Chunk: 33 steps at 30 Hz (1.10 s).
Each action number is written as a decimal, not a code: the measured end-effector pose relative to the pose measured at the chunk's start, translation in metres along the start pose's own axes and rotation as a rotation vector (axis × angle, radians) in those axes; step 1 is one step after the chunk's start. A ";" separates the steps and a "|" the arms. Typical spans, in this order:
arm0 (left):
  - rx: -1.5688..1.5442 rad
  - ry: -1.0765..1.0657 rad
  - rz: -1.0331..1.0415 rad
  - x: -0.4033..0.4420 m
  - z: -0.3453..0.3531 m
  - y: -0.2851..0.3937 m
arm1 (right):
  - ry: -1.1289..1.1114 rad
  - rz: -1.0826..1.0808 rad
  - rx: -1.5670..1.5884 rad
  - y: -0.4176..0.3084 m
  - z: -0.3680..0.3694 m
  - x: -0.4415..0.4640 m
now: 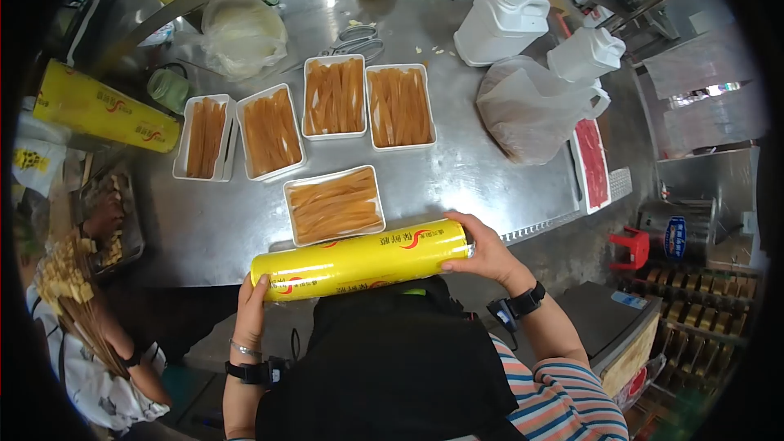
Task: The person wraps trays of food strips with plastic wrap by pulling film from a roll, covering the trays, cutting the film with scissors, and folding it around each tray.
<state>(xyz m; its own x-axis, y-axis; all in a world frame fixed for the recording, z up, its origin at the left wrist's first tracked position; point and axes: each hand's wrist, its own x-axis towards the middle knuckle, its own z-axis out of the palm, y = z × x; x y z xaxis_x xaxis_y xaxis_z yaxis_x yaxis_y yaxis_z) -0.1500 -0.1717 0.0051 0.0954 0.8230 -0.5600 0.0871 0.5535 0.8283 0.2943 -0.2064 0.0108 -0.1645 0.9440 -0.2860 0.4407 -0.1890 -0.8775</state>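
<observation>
A glossy yellow roll (359, 260) (red marks, dark lettering) was held at its ends by both hands, left (252, 300) and right (482, 253).

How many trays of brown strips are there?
5. From left, first tray, second tray, third tray and fourth tray make a row; fifth tray is nearer, by the held roll. Others may hide beneath.

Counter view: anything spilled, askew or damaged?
Loose pale scraps lie on the steel counter behind the strip-filled trays; they look like stray debris. The leftmost tray seems stacked askew: a second white rim shows at its right. No damage visible on the yellow roll.
</observation>
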 end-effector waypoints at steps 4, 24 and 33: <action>-0.124 0.073 0.006 -0.004 0.015 -0.002 | 0.019 0.168 0.077 -0.007 -0.003 0.007; -0.218 0.156 -0.173 0.018 0.015 -0.015 | 0.083 -0.477 -0.758 -0.068 0.024 -0.017; -0.317 0.000 -0.157 0.023 0.005 -0.024 | 0.076 -0.476 -0.892 -0.064 0.041 -0.013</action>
<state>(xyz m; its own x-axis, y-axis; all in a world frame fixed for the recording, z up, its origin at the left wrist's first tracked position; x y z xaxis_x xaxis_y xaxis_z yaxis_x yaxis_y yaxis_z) -0.1447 -0.1670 -0.0275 0.1052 0.7250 -0.6806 -0.2114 0.6851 0.6971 0.2327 -0.2180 0.0548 -0.4521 0.8891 0.0713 0.8471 0.4530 -0.2778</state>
